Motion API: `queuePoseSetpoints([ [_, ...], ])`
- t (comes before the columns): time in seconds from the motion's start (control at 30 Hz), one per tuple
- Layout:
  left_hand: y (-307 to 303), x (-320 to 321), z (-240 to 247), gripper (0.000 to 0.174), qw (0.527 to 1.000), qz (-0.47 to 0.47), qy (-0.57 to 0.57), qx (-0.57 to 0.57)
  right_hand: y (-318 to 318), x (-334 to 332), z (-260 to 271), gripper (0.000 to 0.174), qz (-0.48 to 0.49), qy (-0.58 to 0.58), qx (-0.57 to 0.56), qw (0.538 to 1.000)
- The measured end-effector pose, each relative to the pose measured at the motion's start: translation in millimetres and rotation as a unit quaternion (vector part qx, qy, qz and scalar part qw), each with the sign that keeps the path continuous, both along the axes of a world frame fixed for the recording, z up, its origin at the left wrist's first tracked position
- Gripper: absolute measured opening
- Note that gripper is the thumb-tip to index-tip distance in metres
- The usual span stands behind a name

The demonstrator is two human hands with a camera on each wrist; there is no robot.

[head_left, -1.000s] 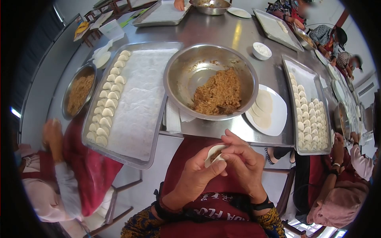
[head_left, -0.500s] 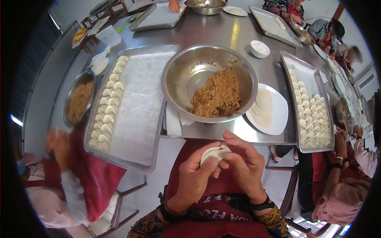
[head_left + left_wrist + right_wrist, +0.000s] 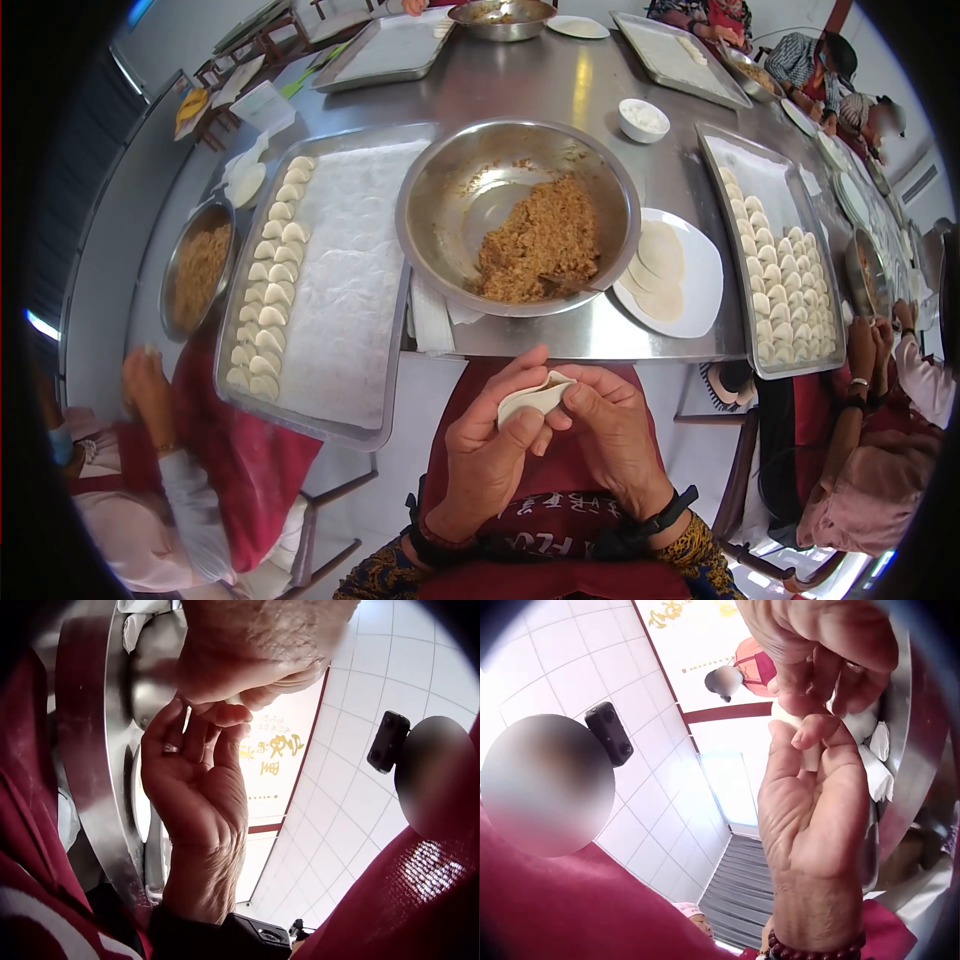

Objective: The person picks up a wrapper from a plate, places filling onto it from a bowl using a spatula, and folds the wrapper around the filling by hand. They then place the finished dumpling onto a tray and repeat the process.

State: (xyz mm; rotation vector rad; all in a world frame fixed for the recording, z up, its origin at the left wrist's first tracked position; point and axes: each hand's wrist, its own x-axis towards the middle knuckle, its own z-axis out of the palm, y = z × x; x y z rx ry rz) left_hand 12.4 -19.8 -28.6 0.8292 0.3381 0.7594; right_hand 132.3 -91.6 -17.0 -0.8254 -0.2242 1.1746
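Note:
Above my lap, both hands hold a half-folded dumpling. My left hand grips its left side, thumb on the near face and fingers behind. With thumb and forefinger my right hand pinches its right end. The white wrapper is folded over, with a narrow gap along its upper edge; the filling inside is hidden. In the left wrist view the right hand wears a ring, and its fingertips meet the other hand's. A beaded bracelet circles the left wrist in the right wrist view.
Ahead on the metal table stands a steel bowl of brown filling. Right of it is a white plate with round wrappers. Dumplings line a tray on the left and another tray on the right. People sit on both sides.
The wrapper, first open with filling showing, has been folded over. My right hand's raised fingers have come down behind the dumpling, and the right thumb and forefinger pinch its end.

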Motion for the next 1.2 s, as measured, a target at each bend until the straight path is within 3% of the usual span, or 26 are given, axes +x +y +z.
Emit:
queuePoseSetpoints([
  [0.43,-1.1,2.2,0.1,0.033,1.000,-0.001,0.021,0.011,4.1,1.9,-6.6,0.010,-0.040,-0.007,0.048,0.998],
  [0.53,-1.6,2.5,1.6,0.033,1.000,-0.006,0.028,0.003,-0.8,8.5,-17.2,0.013,0.011,-0.028,0.053,0.998],
  [0.73,-2.2,1.1,-0.4,0.034,0.997,-0.005,0.069,0.022,-2.4,11.4,-18.4,0.015,-0.007,-0.113,0.012,0.994],
  [0.87,-1.4,0.4,2.3,0.044,0.994,-0.041,0.096,-0.021,1.2,12.4,-4.6,0.018,-0.025,-0.106,-0.047,0.993],
  [0.93,-0.9,2.1,3.9,0.047,0.994,-0.033,0.101,-0.024,-3.9,19.8,-8.6,0.023,0.057,-0.090,-0.046,0.993],
  [1.03,-0.4,0.8,2.8,0.049,0.992,-0.057,0.110,-0.019,-6.8,22.6,-15.7,0.020,0.069,-0.097,-0.028,0.992],
  [1.2,0.5,-0.7,-3.1,0.047,0.991,-0.074,0.107,-0.009,-7.7,14.3,-26.1,0.016,0.010,-0.089,-0.001,0.996],
])
